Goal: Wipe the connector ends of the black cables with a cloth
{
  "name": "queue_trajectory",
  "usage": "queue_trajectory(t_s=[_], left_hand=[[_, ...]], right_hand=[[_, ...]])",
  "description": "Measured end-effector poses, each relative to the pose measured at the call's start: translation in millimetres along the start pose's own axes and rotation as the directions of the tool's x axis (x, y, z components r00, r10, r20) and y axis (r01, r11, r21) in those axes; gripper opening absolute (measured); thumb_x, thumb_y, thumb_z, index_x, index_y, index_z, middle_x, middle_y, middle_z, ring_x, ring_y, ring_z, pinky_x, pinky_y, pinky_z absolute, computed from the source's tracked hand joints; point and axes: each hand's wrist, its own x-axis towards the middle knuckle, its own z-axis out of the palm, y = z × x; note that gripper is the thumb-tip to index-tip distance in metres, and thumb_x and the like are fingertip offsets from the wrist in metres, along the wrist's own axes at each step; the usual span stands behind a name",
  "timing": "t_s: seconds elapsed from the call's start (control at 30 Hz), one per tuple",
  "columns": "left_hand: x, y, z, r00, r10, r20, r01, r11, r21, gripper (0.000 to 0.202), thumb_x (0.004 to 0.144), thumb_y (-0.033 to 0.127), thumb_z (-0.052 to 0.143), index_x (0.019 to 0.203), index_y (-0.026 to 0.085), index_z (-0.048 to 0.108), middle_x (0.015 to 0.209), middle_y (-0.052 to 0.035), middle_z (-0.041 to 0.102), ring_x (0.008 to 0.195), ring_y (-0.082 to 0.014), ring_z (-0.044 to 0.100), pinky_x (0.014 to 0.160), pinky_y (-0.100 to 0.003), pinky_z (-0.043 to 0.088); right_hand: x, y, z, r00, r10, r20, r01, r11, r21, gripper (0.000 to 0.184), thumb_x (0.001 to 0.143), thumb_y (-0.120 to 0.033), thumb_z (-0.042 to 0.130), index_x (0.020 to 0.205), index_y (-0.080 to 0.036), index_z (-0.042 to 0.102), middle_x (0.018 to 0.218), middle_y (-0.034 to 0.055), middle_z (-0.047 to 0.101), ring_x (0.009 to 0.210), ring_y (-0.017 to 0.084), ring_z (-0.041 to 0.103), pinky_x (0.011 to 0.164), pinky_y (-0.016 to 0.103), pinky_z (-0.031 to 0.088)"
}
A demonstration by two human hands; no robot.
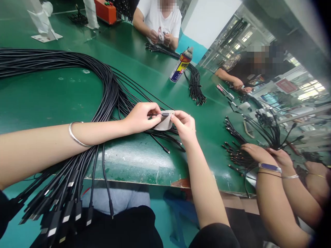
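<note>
Between finger and thumb, my left hand (143,117) pinches a black USB cable (165,114) just behind its plug. My right hand (184,126) pinches a pale cloth (163,124) at the plug's end, and the cloth lies under the plug. Below both hands runs a thick bundle of black cables (110,86), which curves across the table and passes under my left forearm. Several small plugs (167,150) poke out beneath my hands. Larger plugs (66,212) hang over the table's near edge at the left.
A spray can (181,65) stands on the green table (144,162). Behind it lies another cable bundle (196,84). Across the table sits a person in a white shirt (157,20). At the right, a co-worker's hands (258,153) are over more cables (236,151). An orange box (105,12) stands far left.
</note>
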Motion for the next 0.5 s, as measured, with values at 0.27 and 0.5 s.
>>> queue_trajectory(t_s=[0.27, 0.5], left_hand=[[-0.1, 5.5, -1.5, 0.999, -0.045, 0.009, 0.044, 0.998, 0.051, 0.015, 0.077, 0.027, 0.058, 0.076, 0.014, 0.064, 0.065, -0.0006, 0.060, 0.055, -0.0100, 0.049, 0.052, -0.021, 0.037], [-0.4, 4.5, -1.7, 0.994, -0.104, 0.025, 0.101, 0.989, 0.106, 0.017, 0.081, 0.031, 0.054, 0.076, 0.017, 0.064, 0.068, -0.0001, 0.062, 0.059, -0.0119, 0.053, 0.056, -0.023, 0.041]], right_hand=[[-2.5, -1.8, 0.4, 0.994, -0.107, 0.003, 0.107, 0.989, -0.106, 0.022, 0.081, -0.042, 0.067, 0.084, -0.020, 0.066, 0.084, 0.0040, 0.068, 0.078, 0.018, 0.063, 0.076, 0.035, 0.053], [-1.5, -4.7, -4.0, 0.913, -0.397, 0.093, 0.396, 0.807, -0.439, 0.012, 0.092, -0.027, 0.053, 0.083, -0.021, 0.060, 0.084, 0.0040, 0.061, 0.083, 0.018, 0.057, 0.080, 0.037, 0.047]])
